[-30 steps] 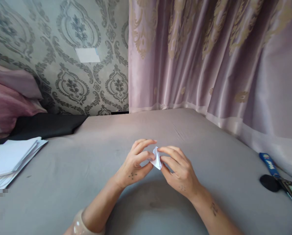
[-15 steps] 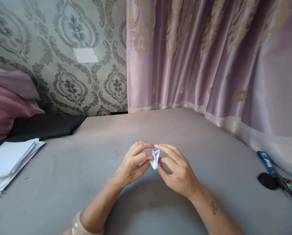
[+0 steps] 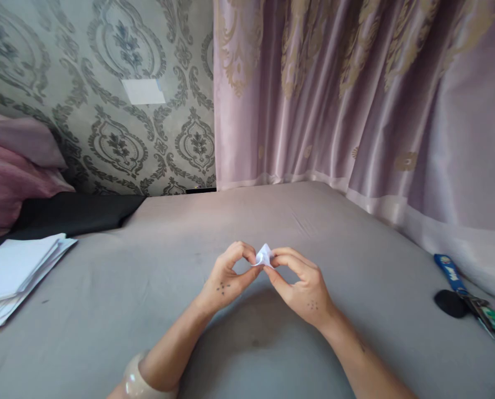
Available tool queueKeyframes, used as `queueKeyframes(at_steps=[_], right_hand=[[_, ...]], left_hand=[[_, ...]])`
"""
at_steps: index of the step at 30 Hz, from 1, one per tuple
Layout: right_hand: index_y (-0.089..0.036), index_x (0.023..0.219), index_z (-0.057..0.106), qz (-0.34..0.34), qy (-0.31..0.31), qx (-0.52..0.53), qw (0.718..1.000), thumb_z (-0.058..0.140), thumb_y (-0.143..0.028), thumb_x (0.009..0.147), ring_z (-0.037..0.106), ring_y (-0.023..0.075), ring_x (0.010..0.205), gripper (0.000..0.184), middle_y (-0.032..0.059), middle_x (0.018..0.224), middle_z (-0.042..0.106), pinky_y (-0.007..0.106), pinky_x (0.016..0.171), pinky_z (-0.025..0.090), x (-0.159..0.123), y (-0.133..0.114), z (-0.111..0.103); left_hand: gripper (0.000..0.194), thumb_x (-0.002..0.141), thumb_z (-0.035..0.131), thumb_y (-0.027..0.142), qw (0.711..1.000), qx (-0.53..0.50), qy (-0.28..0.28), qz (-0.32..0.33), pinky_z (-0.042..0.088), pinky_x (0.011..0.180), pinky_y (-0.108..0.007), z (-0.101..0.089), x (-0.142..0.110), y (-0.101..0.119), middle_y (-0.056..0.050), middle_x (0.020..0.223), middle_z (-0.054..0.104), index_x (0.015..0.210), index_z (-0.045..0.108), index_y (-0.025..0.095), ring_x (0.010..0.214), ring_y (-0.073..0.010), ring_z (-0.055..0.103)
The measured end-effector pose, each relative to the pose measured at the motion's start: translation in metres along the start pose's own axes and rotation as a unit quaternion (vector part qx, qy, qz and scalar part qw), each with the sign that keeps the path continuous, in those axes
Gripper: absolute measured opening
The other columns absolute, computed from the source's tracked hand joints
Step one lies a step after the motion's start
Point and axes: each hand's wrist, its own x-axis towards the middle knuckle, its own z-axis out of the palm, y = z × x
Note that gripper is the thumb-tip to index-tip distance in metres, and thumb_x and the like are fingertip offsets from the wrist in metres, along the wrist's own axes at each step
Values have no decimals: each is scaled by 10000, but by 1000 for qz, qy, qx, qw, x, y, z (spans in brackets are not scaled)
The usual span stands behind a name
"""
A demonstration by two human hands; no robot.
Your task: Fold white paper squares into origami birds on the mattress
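Observation:
A small piece of folded white paper (image 3: 264, 254) is held up in front of me, its peak pointing upward. My left hand (image 3: 230, 274) pinches its left lower edge between thumb and fingers. On the opposite side, my right hand (image 3: 303, 280) grips the right edge, thumb below and fingers behind. Both thumb tips meet close together at the paper's lower edge. The fingers hide part of the folds. A pale, shiny band (image 3: 137, 379) sits around my left forearm.
Grey cloth (image 3: 256, 343) covers the surface under my hands. A stack of white paper (image 3: 19, 271) lies at left, near a folded black cloth (image 3: 81, 213). Keys with a blue strap (image 3: 450, 271) and a black disc (image 3: 450, 303) lie at right. A pink curtain (image 3: 314, 111) hangs behind.
The folded paper has turned in my fingers: its point faced down before and now faces up. Both thumbs have come together at its lower edge.

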Motion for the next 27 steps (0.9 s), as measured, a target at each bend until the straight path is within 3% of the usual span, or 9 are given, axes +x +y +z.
queueKeyframes(at_steps=[4,9,13,19,27], right_hand=[[-210,773,635,118,16,55,991,624,-228,831,657,153,776,61,12,807,692,287,749,526,1,0,2],[-203,783,679,214,-18,108,971,626,-322,829,667,167,761,138,22,790,714,300,743,534,3,-2,1],[-204,827,683,215,-13,98,972,632,-332,826,671,171,777,137,27,814,714,308,757,536,2,-2,2],[-206,766,665,164,37,75,983,636,-304,820,658,177,865,116,51,902,691,318,785,541,0,-1,7],[-209,761,701,182,9,127,975,633,-307,835,667,176,869,141,57,931,689,294,771,553,2,-3,3]], left_hand=[[243,823,689,302,979,-162,-26,-123,466,734,-277,8,0,1,-12,806,601,986,559,177,761,-133,568],[284,813,695,368,948,-244,-67,-191,477,791,-312,8,1,8,-49,874,656,995,650,155,814,-160,604],[282,825,679,378,957,-220,-63,-180,473,794,-317,8,1,5,-52,882,657,1004,671,160,813,-161,593],[207,841,653,378,988,-88,-42,-122,432,695,-264,11,0,2,0,735,542,901,711,189,712,-125,515],[248,816,680,394,966,-177,-35,-186,457,706,-264,8,2,11,-41,832,665,904,721,165,776,-156,583]])
